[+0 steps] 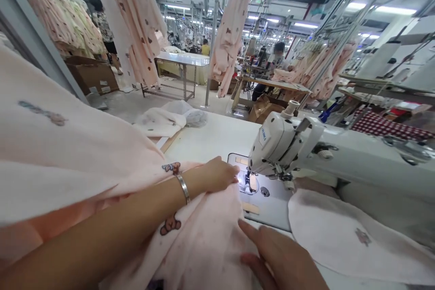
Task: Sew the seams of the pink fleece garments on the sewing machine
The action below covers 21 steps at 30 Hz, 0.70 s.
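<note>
Pink fabric with small bear prints [204, 231] lies across the white sewing table and over my left arm. My left hand [219, 174], a silver bangle on its wrist, presses the cloth's edge right beside the lit needle area [249, 181] of the white sewing machine [282, 145]; its fingers are curled onto the cloth. My right hand [278, 258] rests flat on the fabric at the front, index finger stretched toward the needle plate [265, 199].
A white cloth piece [353, 240] lies right of the needle plate. Folded pale fabric [170, 120] sits at the table's far edge. Pink garments hang overhead [136, 22]. Other workers sit at tables behind. A cardboard box [91, 74] stands at left.
</note>
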Tool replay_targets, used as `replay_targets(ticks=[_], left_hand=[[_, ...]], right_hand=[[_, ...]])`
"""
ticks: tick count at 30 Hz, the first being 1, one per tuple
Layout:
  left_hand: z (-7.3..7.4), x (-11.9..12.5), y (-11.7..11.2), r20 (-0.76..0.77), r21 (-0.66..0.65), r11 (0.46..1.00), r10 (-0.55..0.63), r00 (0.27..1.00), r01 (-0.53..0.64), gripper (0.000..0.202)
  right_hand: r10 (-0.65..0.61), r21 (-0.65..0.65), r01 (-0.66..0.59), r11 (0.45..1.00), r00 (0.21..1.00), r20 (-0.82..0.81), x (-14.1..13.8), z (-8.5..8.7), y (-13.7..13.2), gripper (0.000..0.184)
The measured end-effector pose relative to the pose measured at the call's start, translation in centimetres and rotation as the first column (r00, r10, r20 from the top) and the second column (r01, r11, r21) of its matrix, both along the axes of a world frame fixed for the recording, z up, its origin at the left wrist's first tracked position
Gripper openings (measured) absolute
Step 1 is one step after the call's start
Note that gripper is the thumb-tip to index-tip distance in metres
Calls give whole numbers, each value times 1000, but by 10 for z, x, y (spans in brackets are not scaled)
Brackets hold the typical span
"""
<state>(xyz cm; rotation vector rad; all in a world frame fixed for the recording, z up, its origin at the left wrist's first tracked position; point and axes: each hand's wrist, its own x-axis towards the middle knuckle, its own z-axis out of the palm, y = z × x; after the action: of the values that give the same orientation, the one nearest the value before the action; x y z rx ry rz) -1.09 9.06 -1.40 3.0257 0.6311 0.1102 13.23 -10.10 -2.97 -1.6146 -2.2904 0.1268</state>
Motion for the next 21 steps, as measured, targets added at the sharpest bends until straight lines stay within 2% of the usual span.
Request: replay_targets(ticks=[2,4,6,8,11,13,17,19,21], left_hand=[[-2,0,3,3,6,1000,10,1000,-10,18],[-2,2,8,5,9,1000,29,1000,-29,22],[0,5,12,29,19,998,61,998,-61,27],[5,7,10,86,50,991,123,989,-128,28],[8,2,-11,155,77,974,201,967,-214,10],[1,-6,-35,155,38,983,172,973,-179,8],[-24,-24,-77,165,15,997,78,983,-82,36],[-29,-29,-84,167,-3,998,61,984,-61,42],[-26,-31,-84,166,-65,997,46,985,-36,45]], right_hand=[[21,38,-26,999,992,121,-2,0,23,43],[28,47,-36,998,984,174,-4,-2,38,43],[37,74,-51,996,983,179,-3,-7,42,41],[54,154,-80,985,985,166,-1,-13,39,39],[62,233,-95,968,988,144,0,-19,34,39],[63,207,-90,974,989,133,2,-17,32,39],[94,19,-95,995,993,76,20,-2,40,21],[41,44,-46,998,993,112,35,2,51,25],[-26,140,-1,990,982,190,47,2,64,27]])
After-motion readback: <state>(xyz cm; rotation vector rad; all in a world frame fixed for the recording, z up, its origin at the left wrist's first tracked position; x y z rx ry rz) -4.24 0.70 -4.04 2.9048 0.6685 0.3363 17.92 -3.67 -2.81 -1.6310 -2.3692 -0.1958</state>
